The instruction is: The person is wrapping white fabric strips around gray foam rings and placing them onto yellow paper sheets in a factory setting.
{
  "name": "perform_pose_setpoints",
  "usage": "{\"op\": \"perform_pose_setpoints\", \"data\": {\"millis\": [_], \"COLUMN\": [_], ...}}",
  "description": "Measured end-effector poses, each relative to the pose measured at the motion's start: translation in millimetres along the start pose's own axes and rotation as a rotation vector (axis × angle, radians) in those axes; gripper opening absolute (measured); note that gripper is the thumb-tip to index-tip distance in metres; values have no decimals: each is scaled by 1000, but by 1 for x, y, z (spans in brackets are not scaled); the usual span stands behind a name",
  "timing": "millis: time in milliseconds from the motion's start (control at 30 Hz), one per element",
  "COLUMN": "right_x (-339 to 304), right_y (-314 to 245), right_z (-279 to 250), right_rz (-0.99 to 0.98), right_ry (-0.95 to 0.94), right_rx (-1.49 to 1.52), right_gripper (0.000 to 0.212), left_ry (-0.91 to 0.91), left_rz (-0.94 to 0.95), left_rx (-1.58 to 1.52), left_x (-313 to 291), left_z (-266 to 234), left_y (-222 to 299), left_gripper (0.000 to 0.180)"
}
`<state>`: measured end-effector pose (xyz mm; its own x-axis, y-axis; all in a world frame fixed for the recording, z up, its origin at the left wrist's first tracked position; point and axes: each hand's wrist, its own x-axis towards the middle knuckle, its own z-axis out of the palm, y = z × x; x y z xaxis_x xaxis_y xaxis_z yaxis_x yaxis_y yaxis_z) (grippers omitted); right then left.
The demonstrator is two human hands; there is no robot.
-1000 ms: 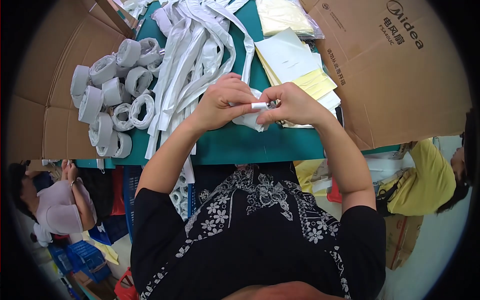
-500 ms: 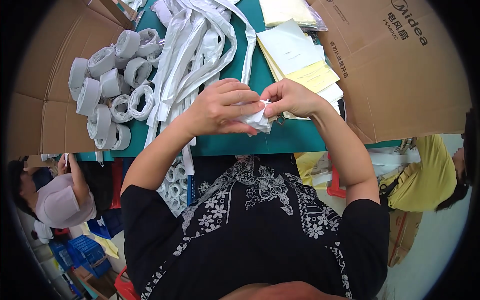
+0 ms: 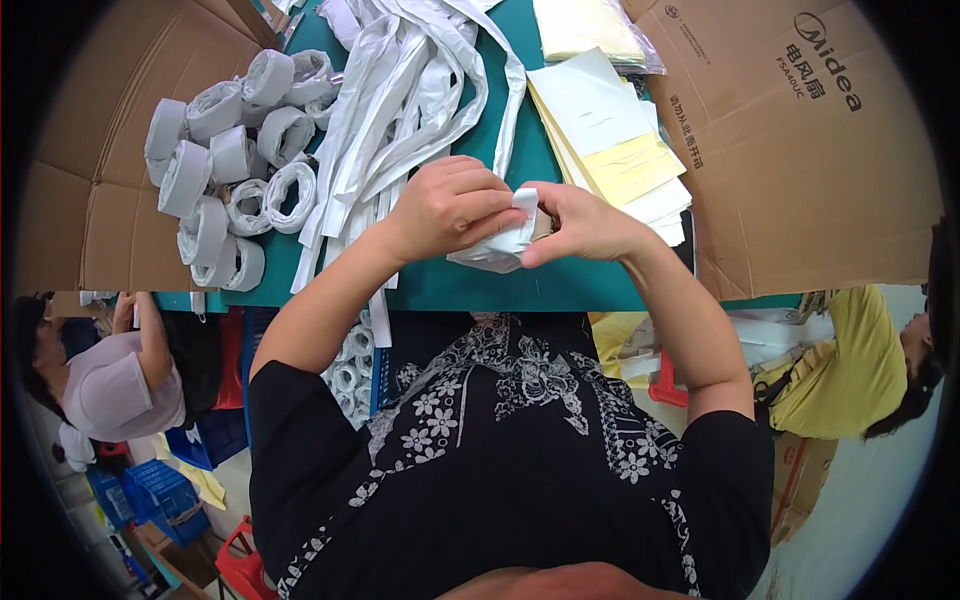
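Over the green table's front part, my left hand [image 3: 455, 207] is closed on a white strip coil [image 3: 493, 255], with a short end of the strip standing up by its fingertips. Across from it, my right hand [image 3: 588, 226] grips the coil's right side between thumb and fingers. Something brownish shows inside the coil by the right thumb; what it is I cannot make out. Long loose white strips [image 3: 400, 110] lie in a heap beyond my left hand, some hanging over the front edge. To their left, several finished-looking white rolls [image 3: 187, 178] are piled together.
Paper sheets [image 3: 585, 100], white and yellow, lie at the right behind my right hand, below a bagged yellow stack [image 3: 590, 30]. Cardboard flaps [image 3: 790, 180] flank the green table [image 3: 420, 290]. Co-workers sit at left [image 3: 125, 385] and right [image 3: 840, 365]. More rolls [image 3: 350, 372] are below the table edge.
My right hand has opened its pinch into a wider grip around the coil's right side. The coil has turned, and a strip end now stands up between the hands.
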<state>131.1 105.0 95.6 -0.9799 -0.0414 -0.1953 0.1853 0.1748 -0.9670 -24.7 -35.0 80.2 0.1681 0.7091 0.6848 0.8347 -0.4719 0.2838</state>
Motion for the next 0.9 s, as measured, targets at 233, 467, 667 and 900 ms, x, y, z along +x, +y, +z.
{"op": "perform_pose_setpoints", "data": {"millis": [233,467,667,900], "right_x": [7,7,4,9], "right_y": [11,15,17,27], "right_z": [16,-1,-15,-8], "right_rz": [76,90,64,174], "right_ry": [134,109,-41,6], "right_rx": [285,379,205,419], "right_gripper": [30,24,26,22], "left_ry": [214,49,-75,-171], "left_rz": [-392,-75,189,203], "left_rx": [-389,-139,91,174], "left_x": [-1,-9,-15,-19], "left_z": [9,2,-4,-9], "left_y": [11,13,14,9], "left_gripper": [15,23,34,36]}}
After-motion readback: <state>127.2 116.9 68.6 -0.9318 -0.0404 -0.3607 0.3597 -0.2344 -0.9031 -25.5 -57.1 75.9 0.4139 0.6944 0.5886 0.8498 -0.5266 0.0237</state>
